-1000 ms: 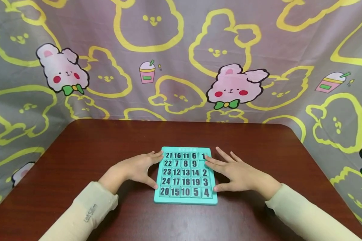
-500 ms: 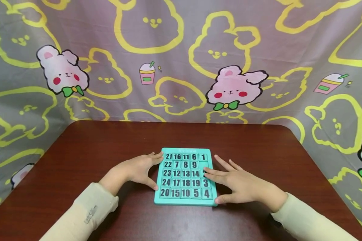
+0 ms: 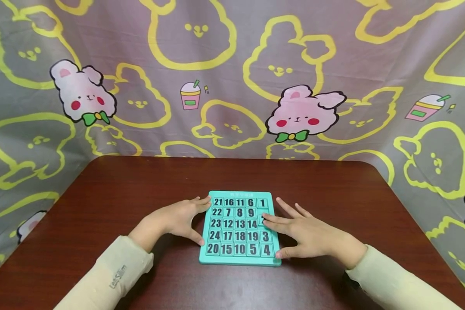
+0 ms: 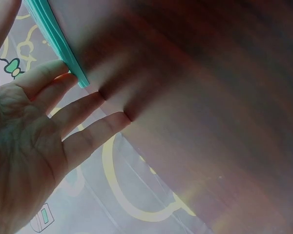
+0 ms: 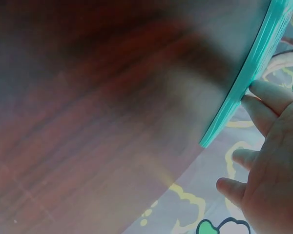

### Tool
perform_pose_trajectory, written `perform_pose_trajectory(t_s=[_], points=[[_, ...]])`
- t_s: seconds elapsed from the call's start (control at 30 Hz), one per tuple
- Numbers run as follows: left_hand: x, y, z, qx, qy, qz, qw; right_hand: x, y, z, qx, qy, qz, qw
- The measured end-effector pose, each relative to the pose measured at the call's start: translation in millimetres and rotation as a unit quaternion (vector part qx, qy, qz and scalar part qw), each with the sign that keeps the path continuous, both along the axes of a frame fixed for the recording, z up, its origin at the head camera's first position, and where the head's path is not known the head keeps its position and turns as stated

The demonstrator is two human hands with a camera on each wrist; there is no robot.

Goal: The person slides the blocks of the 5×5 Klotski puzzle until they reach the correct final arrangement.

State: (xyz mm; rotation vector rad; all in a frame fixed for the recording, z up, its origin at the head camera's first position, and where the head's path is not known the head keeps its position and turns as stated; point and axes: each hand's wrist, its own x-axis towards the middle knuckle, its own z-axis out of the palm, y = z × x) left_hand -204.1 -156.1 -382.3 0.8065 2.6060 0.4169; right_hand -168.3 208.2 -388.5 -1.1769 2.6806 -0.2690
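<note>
Fingers extended and ungripping, our left hand [image 3: 177, 218] touches the left edge of the number board [image 3: 238, 260] midway across the table [image 3: 170, 176]; our right hand [image 3: 310, 234], equally loose, touches a right-column tile [image 3: 261, 222].

Number puzzle [image 3: 238, 261] is recorded as turquoise, numerals [image 3: 240, 212] black; table [image 3: 170, 178] red-brown; grey-mauve backdrop [image 3: 232, 84] at 12 o'clock patterned with yellow outlines [image 3: 153, 32].
</note>
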Motion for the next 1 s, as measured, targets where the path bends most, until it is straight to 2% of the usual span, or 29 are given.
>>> perform_pose_trajectory(t_s=[0.3,0.6,0.77,1.0], points=[[0.1,-1.0,-0.5,-0.001,0.002,0.0,1.0,-11.1,-1.3,-0.6,0.004,-0.003,-0.017,0.9998],[-0.8,-0.4,-1.3,-0.002,-0.001,0.007,1.0,-14.5,-1.4,-2.0,0.009,0.003,-0.023,0.9997],[-0.4,-0.3,-1.2,-0.001,-0.001,0.007,1.0,-8.2,2.7,-1.9,0.002,0.021,-0.017,0.9996],[0.0,-1.5,0.2,0.004,-0.005,0.005,1.0,9.6,9.3,3.3,-0.023,0.055,0.0,0.9982]])
